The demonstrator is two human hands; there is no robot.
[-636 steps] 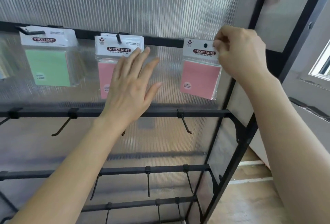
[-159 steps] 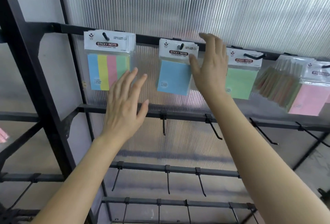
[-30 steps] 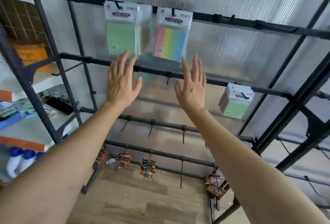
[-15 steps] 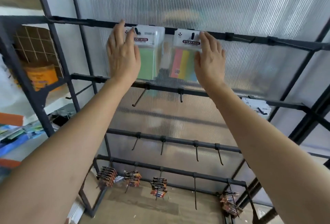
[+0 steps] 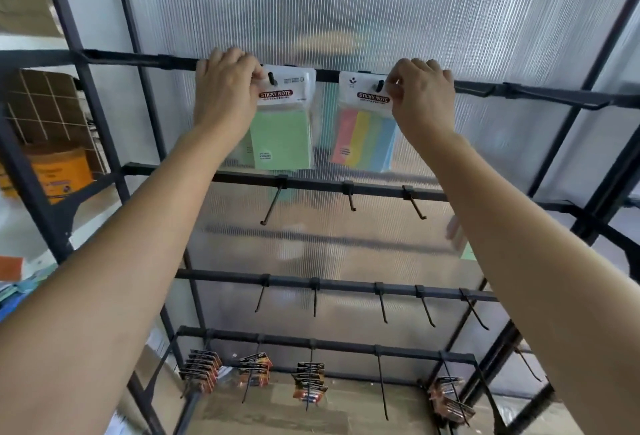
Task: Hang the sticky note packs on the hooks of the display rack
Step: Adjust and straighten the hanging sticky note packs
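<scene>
Along the top rail (image 5: 138, 60), two sticky note packs hang side by side, each header card threaded on its own hook. The green pack (image 5: 284, 136) is on the left hook (image 5: 272, 78), and the striped pack (image 5: 367, 140) (pink, yellow, green, blue bands) is on the right hook (image 5: 380, 85). The packs are apart, not touching.

Grip, left hand (image 5: 225, 95): fingers curled, pinching the upper left corner of the green pack's header.
Grip, right hand (image 5: 420, 98): fingers curled, pinching the upper right corner of the striped pack's header.

A ribbed translucent panel (image 5: 346, 12) stands behind. The lower hooks (image 5: 349, 197) jut from the next rail down. Small dark carded packs (image 5: 310, 379) hang on the lowest rail. An orange bucket (image 5: 59, 168) sits far left.
</scene>
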